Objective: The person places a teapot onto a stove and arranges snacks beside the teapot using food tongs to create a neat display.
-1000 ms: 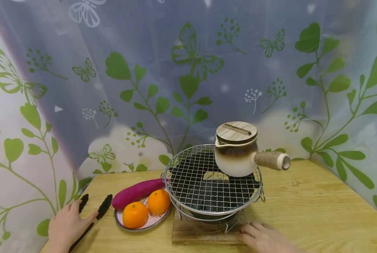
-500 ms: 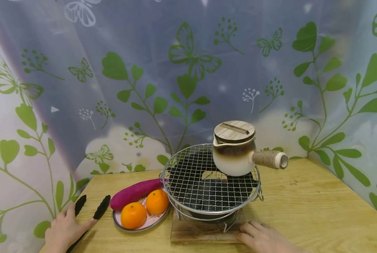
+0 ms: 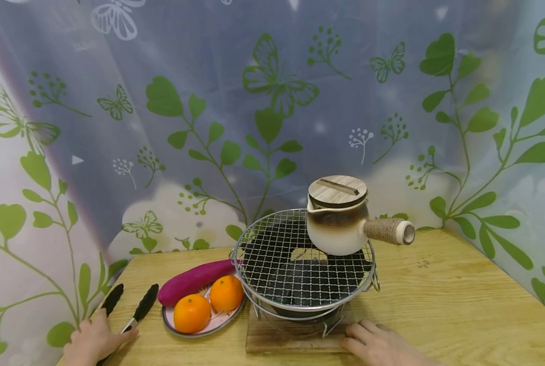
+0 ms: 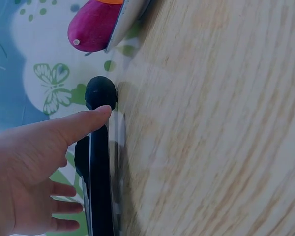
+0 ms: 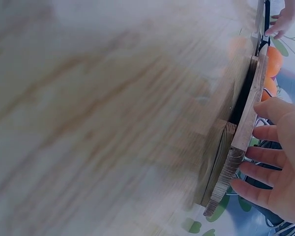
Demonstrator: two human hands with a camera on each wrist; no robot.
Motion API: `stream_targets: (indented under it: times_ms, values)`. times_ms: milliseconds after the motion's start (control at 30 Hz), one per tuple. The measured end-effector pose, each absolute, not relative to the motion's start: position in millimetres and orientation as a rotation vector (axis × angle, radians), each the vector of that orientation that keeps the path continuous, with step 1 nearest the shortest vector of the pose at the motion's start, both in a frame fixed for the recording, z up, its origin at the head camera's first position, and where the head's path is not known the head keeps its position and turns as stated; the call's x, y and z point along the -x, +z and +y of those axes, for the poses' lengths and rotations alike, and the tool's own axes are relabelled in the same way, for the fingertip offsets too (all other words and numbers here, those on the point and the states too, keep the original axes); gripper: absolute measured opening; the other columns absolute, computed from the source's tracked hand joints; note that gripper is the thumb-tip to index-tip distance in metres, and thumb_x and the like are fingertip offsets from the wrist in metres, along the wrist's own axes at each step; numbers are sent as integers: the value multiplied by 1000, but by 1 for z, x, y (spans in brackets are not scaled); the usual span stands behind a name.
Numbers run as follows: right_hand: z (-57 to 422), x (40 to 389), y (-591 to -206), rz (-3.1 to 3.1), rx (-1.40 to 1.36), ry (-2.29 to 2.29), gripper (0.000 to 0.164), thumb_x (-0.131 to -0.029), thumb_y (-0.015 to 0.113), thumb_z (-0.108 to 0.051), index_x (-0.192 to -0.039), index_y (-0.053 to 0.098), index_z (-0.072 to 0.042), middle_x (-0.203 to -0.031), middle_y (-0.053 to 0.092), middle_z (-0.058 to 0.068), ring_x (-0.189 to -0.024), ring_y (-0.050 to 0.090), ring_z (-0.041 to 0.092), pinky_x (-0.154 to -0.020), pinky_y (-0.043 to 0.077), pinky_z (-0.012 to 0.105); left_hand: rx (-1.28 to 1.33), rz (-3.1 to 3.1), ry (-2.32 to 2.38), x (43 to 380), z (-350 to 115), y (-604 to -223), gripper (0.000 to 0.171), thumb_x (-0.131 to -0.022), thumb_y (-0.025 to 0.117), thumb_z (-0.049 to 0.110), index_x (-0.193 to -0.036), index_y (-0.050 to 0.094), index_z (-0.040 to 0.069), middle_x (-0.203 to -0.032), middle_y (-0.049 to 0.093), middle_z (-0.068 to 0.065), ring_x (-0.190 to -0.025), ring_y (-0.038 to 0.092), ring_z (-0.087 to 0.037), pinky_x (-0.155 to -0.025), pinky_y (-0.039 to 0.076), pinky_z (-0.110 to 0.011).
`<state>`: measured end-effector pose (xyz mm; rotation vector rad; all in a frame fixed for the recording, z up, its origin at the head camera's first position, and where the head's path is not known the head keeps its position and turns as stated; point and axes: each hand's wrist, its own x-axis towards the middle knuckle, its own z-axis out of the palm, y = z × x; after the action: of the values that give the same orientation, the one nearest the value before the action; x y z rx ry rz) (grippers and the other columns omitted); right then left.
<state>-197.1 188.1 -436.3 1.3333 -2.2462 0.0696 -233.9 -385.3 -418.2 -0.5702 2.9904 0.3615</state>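
Note:
Black-tipped tongs (image 3: 137,315) lie on the table at the left, their two arms spread apart. My left hand (image 3: 91,339) lies over them. In the left wrist view the thumb (image 4: 88,123) reaches across the near arm just below its tip, and the other fingers extend fairly straight. On the right, my right hand (image 3: 382,340) touches the corner of a wooden board (image 3: 295,340). Its fingers (image 5: 265,156) are spread, with fingertips at the board's edge. A round grill with a wire mesh (image 3: 299,284) stands on that board.
A lidded clay teapot (image 3: 338,229) with a cord-wrapped side handle sits on the mesh. Left of the grill, a plate (image 3: 217,325) bears two oranges (image 3: 192,313) and a purple elongated vegetable (image 3: 192,282). A patterned cloth (image 3: 235,127) hangs behind the table (image 3: 446,305).
My left hand has slid back along the tongs toward me, baring more of their black tips. The right hand stays at the board. The head view has shifted slightly.

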Motion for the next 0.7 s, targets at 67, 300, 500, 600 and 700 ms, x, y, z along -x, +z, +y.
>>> stream_targets:
  times_ms: [67, 300, 500, 600, 700]
  values:
    - [188, 197, -436, -2238, -1325, 69, 41, -85, 56, -55, -101, 63, -17, -98, 55, -1, -82, 52, 11, -56, 45, 20, 599, 2977, 365, 234, -385, -419, 127, -50, 62, 83, -122, 33, -18, -109, 36, -47, -98, 38, -62, -78, 35, -67]
    - [187, 196, -436, -2211, -1315, 67, 40, -85, 56, -54, -99, 64, -17, -97, 54, -2, -81, 52, 10, -56, 44, 19, 639, 2972, 365, 233, -387, -424, 120, -50, 62, 83, -108, 38, -20, -96, 42, -41, -90, 45, -56, -76, 38, -63]
    - [187, 196, -437, -2196, -1314, 52, 40, -85, 56, -54, -100, 64, -18, -97, 55, -2, -80, 52, 10, -56, 44, 19, 674, 2983, 376, 234, -392, -431, 119, -50, 63, 81, -107, 38, -21, -95, 43, -41, -89, 47, -56, -77, 39, -60]
    - [186, 196, -437, -2203, -1322, 49, 40, -85, 56, -54, -101, 63, -18, -97, 55, -2, -80, 52, 11, -56, 44, 19, 682, 2972, 375, 234, -393, -432, 119, -50, 63, 82, -106, 39, -20, -95, 45, -41, -90, 47, -56, -78, 40, -60]
    - [186, 196, -437, -2196, -1316, 45, 41, -85, 56, -55, -100, 63, -18, -97, 55, -2, -80, 52, 11, -56, 44, 20, 680, 2966, 373, 234, -393, -432, 119, -49, 62, 83, -105, 39, -20, -95, 44, -41, -90, 46, -57, -78, 39, -60]
